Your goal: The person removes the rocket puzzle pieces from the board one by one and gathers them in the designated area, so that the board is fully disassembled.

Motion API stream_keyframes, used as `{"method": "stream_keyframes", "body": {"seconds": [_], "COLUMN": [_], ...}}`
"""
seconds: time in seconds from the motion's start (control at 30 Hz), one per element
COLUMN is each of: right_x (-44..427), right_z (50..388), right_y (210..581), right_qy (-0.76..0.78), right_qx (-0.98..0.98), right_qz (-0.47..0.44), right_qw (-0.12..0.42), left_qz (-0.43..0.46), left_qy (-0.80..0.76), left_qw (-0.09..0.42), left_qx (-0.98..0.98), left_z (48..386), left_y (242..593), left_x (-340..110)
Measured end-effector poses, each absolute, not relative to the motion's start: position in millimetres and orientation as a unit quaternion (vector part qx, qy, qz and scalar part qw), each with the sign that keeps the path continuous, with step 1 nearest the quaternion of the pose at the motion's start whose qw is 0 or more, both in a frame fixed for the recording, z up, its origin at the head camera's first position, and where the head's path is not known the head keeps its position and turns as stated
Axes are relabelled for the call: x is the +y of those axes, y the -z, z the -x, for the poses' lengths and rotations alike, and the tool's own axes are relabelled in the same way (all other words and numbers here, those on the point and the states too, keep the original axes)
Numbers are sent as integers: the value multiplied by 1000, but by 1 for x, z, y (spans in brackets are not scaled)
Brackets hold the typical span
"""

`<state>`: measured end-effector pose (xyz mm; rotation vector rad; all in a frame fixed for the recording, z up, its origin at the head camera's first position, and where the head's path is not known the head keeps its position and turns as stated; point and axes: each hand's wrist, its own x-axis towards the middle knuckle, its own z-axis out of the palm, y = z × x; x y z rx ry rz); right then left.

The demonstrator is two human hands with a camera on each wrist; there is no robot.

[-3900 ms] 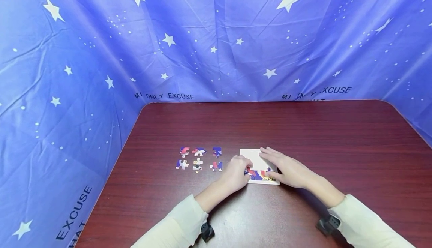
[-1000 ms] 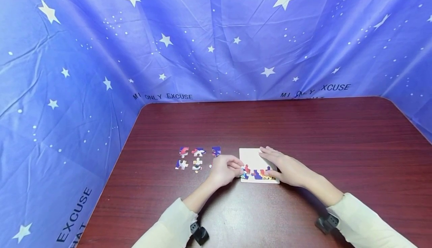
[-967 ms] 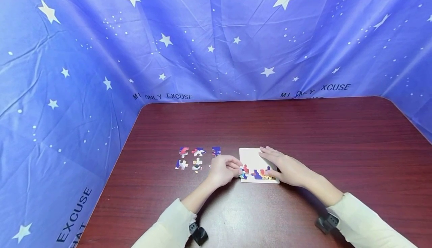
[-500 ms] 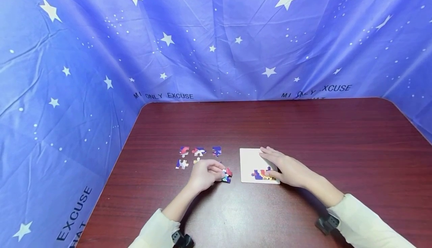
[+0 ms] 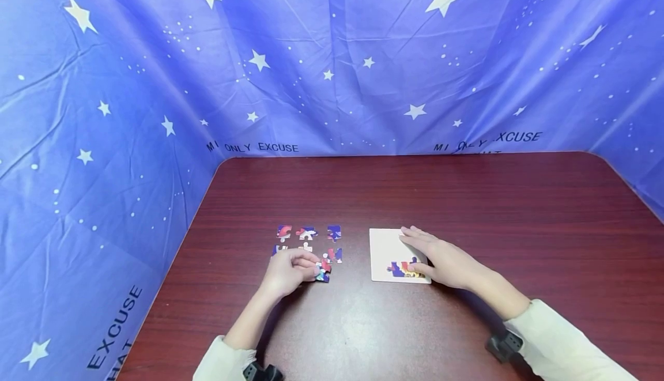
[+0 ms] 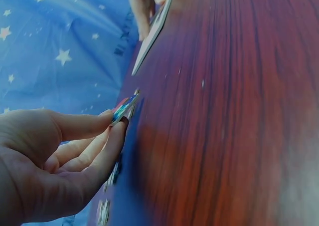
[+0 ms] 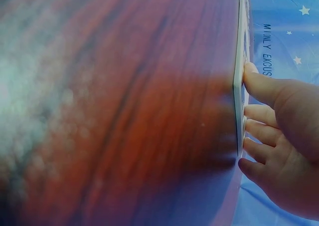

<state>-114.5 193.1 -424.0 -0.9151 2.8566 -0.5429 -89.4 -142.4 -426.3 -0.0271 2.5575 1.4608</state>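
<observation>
Between thumb and fingertips my left hand (image 5: 288, 272) pinches a puzzle piece (image 5: 324, 270) in red, blue and teal. In the left wrist view that jigsaw piece (image 6: 124, 109) is tilted and held above the table. My right hand (image 5: 450, 261) lies with extended fingers along the right side of the white puzzle board (image 5: 386, 245), its thumb over the lower part. Joined pieces (image 5: 397, 269) sit at the board's lower right, partly under that thumb. The right wrist view shows fingertips of the hand (image 7: 284, 131) at the board's edge (image 7: 239, 86).
Several loose puzzle pieces lie in two rows left of the board, among them a blue one (image 5: 334, 232), a red-and-blue one (image 5: 335, 255) and a red one (image 5: 283, 232). My left hand partly covers the lower row. A starry blue curtain (image 5: 332, 81) borders the dark red table (image 5: 467, 196).
My left hand has lifted the red, blue and teal puzzle piece off the board's lower left corner and carried it left to the loose pieces. The right hand stays on the board.
</observation>
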Motion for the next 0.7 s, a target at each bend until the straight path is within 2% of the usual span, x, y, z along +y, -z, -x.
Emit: {"method": "stream_keyframes", "body": {"seconds": [0.37,0.7], "right_x": [194,193], "right_z": [114,116], "right_y": [423,422], "right_qy": [180,178], "right_qx": [935,935], "right_qz": [303,302], "right_qw": [41,48], "left_qz": [55,91], "left_qy": [-520,-490], "left_qw": [117,96], "left_qx": [844,862], "left_z": [77,70], "left_y": [423,422], "left_x": [-177,-197]}}
